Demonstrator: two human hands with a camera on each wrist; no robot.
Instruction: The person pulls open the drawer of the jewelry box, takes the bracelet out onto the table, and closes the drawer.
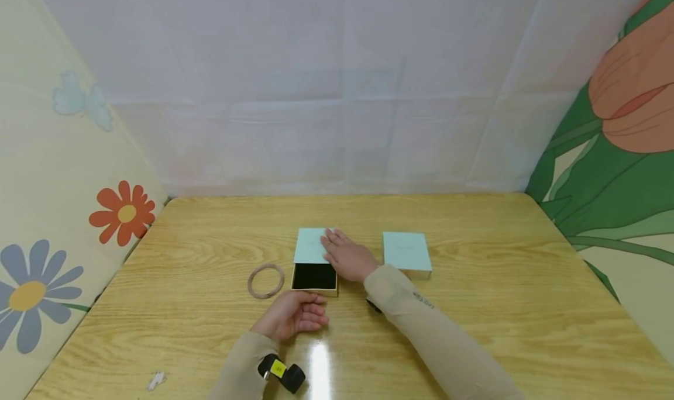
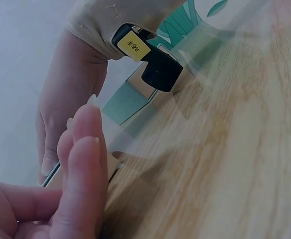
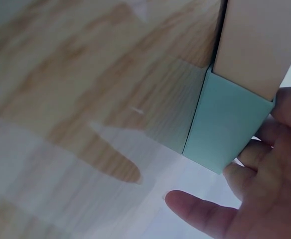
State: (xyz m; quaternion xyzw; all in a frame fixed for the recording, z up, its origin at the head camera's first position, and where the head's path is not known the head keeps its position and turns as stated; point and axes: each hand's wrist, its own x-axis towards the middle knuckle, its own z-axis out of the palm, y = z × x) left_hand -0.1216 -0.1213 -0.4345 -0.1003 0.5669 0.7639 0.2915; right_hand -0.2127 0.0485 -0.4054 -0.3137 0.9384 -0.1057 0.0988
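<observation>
A drawer-style gift box lies in the middle of the table in the head view. Its mint-green sleeve (image 1: 309, 247) covers the back part, and its cream drawer (image 1: 331, 292) with a black lining (image 1: 314, 276) sticks out towards me. My right hand (image 1: 350, 258) rests across the sleeve's right side with fairly straight fingers; the right wrist view shows its fingertips along the sleeve (image 3: 225, 117). Just before the drawer's front is my left hand (image 1: 296, 317), fingers loosely bent; whether its thumb touches the drawer I cannot tell. Left of the box lies a brownish-pink bangle (image 1: 265, 281).
A second mint-green box (image 1: 406, 251) stands to the right, its sleeve covering its top. A small white scrap (image 1: 156, 380) lies near the table's front left. Behind the wooden table (image 1: 505, 306) rises a pale cloth backdrop (image 1: 337, 84), with flower-printed panels at both sides.
</observation>
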